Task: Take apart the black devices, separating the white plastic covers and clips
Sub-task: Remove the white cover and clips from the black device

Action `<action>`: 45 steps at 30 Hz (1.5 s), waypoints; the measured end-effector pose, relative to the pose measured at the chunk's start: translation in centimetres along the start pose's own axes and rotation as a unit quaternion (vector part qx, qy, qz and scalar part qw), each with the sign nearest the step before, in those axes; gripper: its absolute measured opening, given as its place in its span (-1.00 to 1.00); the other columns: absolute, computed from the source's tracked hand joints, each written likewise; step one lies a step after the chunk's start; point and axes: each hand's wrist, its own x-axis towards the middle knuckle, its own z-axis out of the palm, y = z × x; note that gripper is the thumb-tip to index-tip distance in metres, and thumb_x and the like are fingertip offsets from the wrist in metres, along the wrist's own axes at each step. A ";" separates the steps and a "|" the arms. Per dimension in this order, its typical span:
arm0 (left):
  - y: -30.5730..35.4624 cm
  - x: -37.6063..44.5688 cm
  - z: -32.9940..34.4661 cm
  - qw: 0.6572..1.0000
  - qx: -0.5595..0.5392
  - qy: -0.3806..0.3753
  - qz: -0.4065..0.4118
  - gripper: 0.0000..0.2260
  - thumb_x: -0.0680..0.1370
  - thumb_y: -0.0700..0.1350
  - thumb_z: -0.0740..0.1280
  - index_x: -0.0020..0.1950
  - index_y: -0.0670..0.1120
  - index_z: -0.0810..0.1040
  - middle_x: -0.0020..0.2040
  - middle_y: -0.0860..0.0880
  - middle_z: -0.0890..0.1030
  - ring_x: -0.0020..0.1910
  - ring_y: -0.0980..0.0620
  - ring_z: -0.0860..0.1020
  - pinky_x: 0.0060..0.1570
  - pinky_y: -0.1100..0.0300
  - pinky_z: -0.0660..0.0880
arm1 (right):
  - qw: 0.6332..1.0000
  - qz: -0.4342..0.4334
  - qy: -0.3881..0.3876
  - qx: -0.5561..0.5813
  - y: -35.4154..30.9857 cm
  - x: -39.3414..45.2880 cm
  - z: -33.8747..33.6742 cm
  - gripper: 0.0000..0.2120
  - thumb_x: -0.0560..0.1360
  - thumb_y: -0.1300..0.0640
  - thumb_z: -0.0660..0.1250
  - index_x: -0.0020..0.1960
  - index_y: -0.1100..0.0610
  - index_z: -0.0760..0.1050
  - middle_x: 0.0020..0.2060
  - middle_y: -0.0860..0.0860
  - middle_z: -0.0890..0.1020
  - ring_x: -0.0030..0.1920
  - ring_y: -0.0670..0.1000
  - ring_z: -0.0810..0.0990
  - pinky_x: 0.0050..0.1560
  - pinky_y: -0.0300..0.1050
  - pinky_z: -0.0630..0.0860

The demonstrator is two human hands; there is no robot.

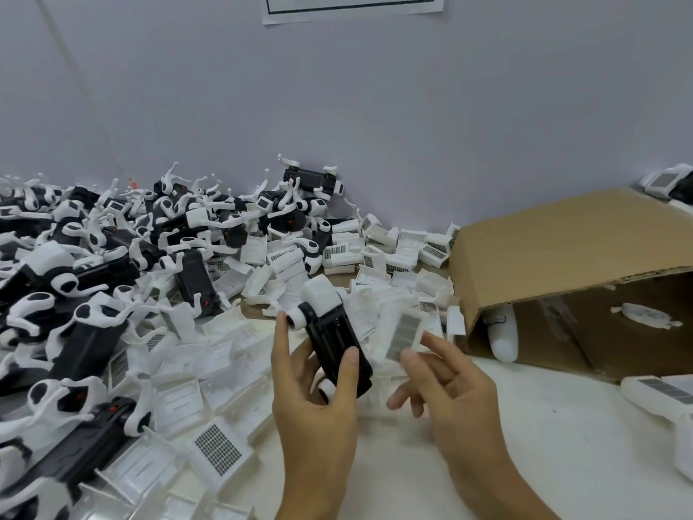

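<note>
My left hand (313,403) grips a black device (333,339) upright at the centre, thumb across its body. The device carries a white cap on top and white round ends at its upper left and lower end. Just right of it, a white plastic cover with a grey grid patch (403,332) appears blurred above the fingers of my right hand (446,380). Those fingers are spread and loosely bent, and whether they touch the cover is unclear.
A big heap of black devices with white clips (112,257) fills the left. Loose white covers (210,373) spread around it and along the wall (393,249). An open cardboard box (562,264) lies on its side at right, white parts inside.
</note>
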 end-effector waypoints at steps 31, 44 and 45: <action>1.1 -0.3 -0.2 0.996 -0.034 -0.076 -0.017 -0.68 0.35 0.14 0.58 0.09 0.20 0.67 0.02 0.11 0.73 0.05 0.18 0.68 -0.05 0.40 0.55 | 0.983 -0.038 -0.103 -0.150 -0.1 -0.8 0.4 -0.46 0.40 -0.14 0.44 0.35 -0.32 0.39 0.09 -0.45 0.61 0.11 -0.39 0.57 -0.01 -0.54 0.44; 1.6 -0.1 0.1 0.991 -0.061 -0.111 -0.045 -0.81 0.52 0.02 0.46 0.12 0.17 0.70 0.04 0.07 0.74 0.06 0.11 0.70 -0.10 0.39 0.58 | 0.996 -0.017 -0.089 -0.027 0.0 -0.2 0.2 -0.65 0.51 -0.05 0.33 0.29 -0.07 0.56 0.07 -0.24 0.70 0.11 -0.23 0.65 0.00 -0.44 0.52; 1.5 -0.1 0.1 0.989 -0.059 -0.120 -0.054 -0.78 0.50 0.02 0.46 0.13 0.18 0.69 0.04 0.06 0.74 0.07 0.11 0.69 -0.09 0.38 0.59 | 0.996 0.001 -0.083 -0.014 0.0 -0.1 0.2 -0.63 0.47 -0.06 0.32 0.25 -0.05 0.58 0.03 -0.22 0.72 0.06 -0.24 0.67 -0.04 -0.44 0.53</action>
